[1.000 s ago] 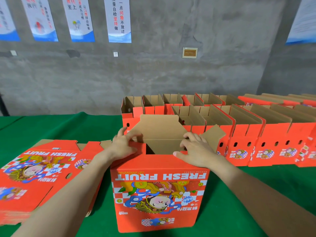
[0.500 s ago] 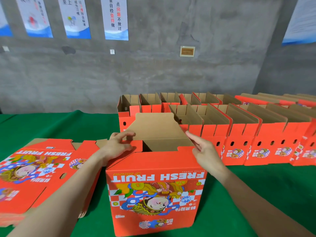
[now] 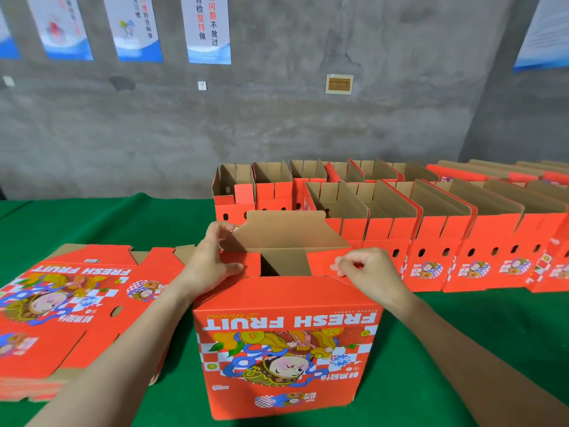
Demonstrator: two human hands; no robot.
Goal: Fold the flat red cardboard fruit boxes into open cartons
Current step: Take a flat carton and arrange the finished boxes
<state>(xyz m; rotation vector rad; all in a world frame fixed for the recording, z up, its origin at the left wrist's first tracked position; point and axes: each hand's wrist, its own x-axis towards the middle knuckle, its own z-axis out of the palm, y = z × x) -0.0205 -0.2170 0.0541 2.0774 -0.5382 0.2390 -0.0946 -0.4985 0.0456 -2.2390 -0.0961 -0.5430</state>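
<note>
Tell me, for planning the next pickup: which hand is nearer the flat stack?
Left: left hand sits just right of the flat stack; right hand is across the carton.

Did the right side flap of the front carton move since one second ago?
Yes. The right side flap swung left, inward from the right edge of the carton and over the opening, red face up. The right hand pinches it.

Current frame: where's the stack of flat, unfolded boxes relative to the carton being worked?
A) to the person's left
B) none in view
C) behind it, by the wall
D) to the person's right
A: the stack of flat boxes lies left of the carton that the left hand and right hand hold by its top flaps. The folded cartons stand behind and to the right.
</note>
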